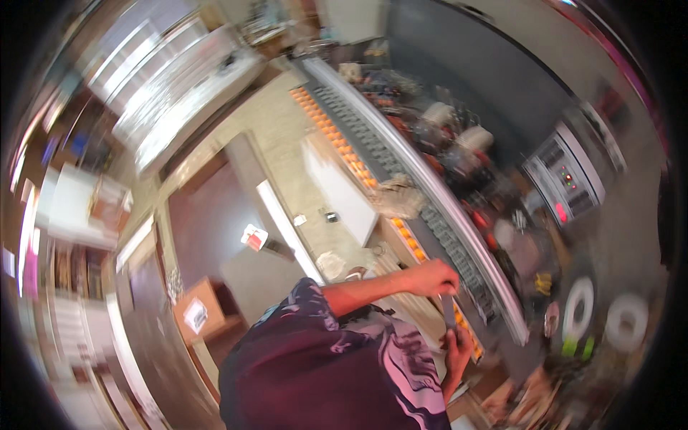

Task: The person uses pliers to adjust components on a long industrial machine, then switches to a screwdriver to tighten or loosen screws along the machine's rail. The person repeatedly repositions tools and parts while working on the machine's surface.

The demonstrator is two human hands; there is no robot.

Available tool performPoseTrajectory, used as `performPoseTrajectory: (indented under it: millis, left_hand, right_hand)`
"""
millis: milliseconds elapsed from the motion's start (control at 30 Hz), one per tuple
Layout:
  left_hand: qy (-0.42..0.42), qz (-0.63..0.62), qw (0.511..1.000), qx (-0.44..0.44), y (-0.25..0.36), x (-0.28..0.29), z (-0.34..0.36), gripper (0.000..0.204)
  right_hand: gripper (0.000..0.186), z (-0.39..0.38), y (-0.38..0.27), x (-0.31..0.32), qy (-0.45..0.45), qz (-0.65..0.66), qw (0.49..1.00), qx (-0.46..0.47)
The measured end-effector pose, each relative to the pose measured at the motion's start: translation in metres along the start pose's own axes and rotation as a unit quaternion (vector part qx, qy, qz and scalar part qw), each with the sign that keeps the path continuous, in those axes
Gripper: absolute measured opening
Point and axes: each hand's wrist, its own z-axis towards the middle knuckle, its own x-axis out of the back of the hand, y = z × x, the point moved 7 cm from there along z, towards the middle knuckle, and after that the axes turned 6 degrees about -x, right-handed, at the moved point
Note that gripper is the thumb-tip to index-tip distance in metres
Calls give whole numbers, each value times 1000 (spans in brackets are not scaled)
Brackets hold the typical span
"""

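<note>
My left hand point(430, 278) is closed on the upper end of a narrow grey strip point(448, 312), at the edge of a long machine. My right hand point(459, 347) grips the strip's lower end, its thumb and fingers around it. Both hands are beside the machine's row of orange rollers point(408, 240), which runs alongside a dark track point(448, 247). Motion blur hides the strip's finer detail.
A crumpled tan bag or cloth point(398, 196) lies on the machine. A white panel point(337, 190) stands beside it. Behind are motors and hoses, and a control panel point(566, 175). Dark boards point(215, 208) and a cardboard box point(197, 315) are to the left.
</note>
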Motion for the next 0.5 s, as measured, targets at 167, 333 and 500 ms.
performPoseTrajectory:
  millis: [167,333,500]
  left_hand:
    - [286,18,946,150,-58,31,-125,32]
    - [527,10,827,198,-39,52,-222,29]
    - [653,72,728,195,-5,68,-276,29]
  right_hand:
    - [16,62,-17,-62,-193,-64,979,12]
    - [17,104,-58,-142,-333,-143,931,32]
    - [20,112,-76,-210,-354,-146,920,85]
